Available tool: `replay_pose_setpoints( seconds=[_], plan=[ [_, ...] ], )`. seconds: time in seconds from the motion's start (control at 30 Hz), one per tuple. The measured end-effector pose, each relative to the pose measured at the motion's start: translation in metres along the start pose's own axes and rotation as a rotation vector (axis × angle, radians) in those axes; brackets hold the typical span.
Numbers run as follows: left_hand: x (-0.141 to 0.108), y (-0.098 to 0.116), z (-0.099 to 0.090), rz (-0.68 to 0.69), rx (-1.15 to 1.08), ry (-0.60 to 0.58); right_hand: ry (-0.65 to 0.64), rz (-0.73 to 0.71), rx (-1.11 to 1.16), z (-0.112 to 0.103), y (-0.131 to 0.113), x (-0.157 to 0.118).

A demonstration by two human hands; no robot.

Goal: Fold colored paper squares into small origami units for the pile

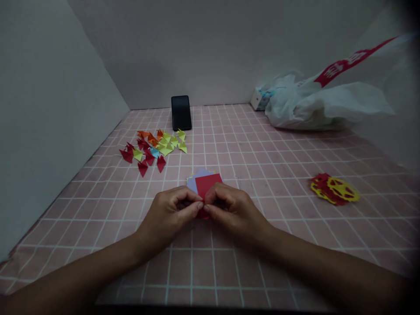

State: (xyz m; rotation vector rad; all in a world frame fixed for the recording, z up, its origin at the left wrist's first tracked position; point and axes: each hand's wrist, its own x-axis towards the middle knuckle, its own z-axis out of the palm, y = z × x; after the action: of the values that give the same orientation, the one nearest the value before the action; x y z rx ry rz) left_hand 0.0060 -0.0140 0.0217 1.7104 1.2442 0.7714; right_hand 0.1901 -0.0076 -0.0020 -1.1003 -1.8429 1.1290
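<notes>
My left hand [173,212] and my right hand [231,209] meet at the middle of the table, thumbs and forefingers pinched on a small piece of red paper [203,214]. The fingers cover most of that piece, so its shape is hard to make out. Just beyond my fingertips lies a flat red square sheet [208,181], on top of pale purple paper [192,183] with bits of yellow at its edge.
Folded paper birds [160,162] in red, orange, yellow and blue lie at the back left, near a black phone [181,113]. Red and yellow paper cutouts [343,190] are at the right. A white plastic bag [302,107] and a box [259,99] stand at the back right.
</notes>
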Motion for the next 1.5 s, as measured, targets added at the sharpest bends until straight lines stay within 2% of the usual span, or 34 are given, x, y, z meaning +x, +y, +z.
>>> replay_pose_setpoints(
  seconds=[0.2, 0.33, 0.57, 0.83, 1.1, 1.5],
  plan=[
    [0.0015, 0.0000, -0.0003, -0.043, -0.023, -0.039, -0.013, 0.001, 0.027, 0.0001, -0.0008, -0.0004],
    [0.0027, 0.0028, -0.0003, -0.088, -0.059, 0.008, -0.027, -0.020, 0.122, -0.0007, -0.0018, -0.0012],
    [0.0027, 0.0047, -0.0028, -0.081, -0.086, 0.083, -0.029, -0.283, 0.132, -0.0035, -0.0034, -0.0017],
    [0.0012, 0.0013, -0.0001, -0.065, -0.156, 0.133, -0.019, -0.386, 0.082, -0.0028, 0.0003, 0.0007],
    [-0.0004, 0.0020, 0.0049, -0.063, -0.264, 0.109, 0.053, -0.265, 0.038, -0.0005, -0.0003, -0.0031],
    [-0.0054, 0.0001, 0.0063, -0.067, -0.308, 0.093, 0.100, -0.203, -0.050, 0.0038, -0.0013, -0.0049]
  ],
)
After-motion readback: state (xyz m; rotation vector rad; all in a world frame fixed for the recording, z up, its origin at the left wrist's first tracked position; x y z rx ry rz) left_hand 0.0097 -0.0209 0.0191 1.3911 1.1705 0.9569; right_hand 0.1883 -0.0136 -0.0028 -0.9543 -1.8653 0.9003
